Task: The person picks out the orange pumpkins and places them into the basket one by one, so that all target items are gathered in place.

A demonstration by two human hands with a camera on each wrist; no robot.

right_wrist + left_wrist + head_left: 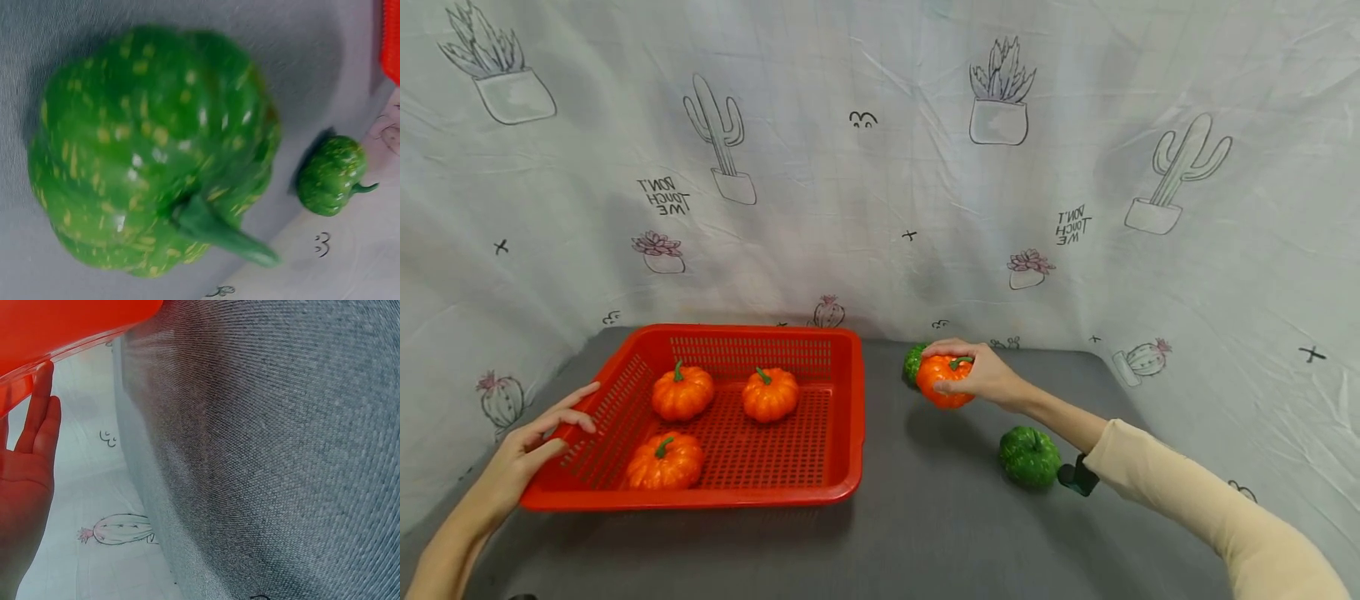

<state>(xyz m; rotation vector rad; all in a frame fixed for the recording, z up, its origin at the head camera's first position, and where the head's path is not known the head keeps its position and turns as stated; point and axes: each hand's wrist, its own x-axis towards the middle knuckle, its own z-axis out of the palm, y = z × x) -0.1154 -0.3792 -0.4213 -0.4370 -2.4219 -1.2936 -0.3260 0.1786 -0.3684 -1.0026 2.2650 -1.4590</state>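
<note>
My left hand [523,450] rests at the left rim of a red plastic basket [857,417], fingers lying over the edge. In the left wrist view the hand [28,481] has straight fingers touching the basket [69,328]. Inside the basket sit three orange toy pumpkins [682,392]. Right of the basket, my right hand [988,375] grips another orange pumpkin [940,379] above the table, its shadow below. Behind it a green pumpkin [913,364] is partly hidden. A second green pumpkin [1030,457], yellow-speckled, stands below the right forearm and fills much of the right wrist view.
A grey cloth-covered table [925,533] carries everything. A white curtain [880,192] printed with cactus drawings hangs behind and along both sides. Near the right sleeve is a small black device [1078,477].
</note>
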